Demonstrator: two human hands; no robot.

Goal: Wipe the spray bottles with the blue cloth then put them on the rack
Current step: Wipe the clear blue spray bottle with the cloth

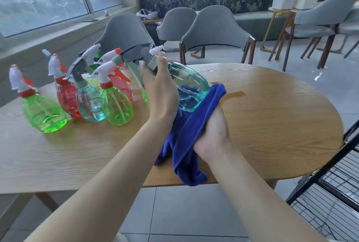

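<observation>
Left hand (161, 94): fingers grip tilted teal translucent plastic spray bottle (186, 84) | Right hand (211, 137): fingers clutch blue cloth (186, 140) against bottle base | Above wooden bench (272, 109) near edge.

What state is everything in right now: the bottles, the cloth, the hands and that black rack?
left hand: grips the neck of the teal spray bottle.
right hand: holds the blue cloth, bunched.
teal spray bottle: lifted, tilted, base against the cloth.
blue cloth: under the bottle, end hanging down.
other spray bottles: upright on the table.
rack: visible shelves hold no bottles.
</observation>
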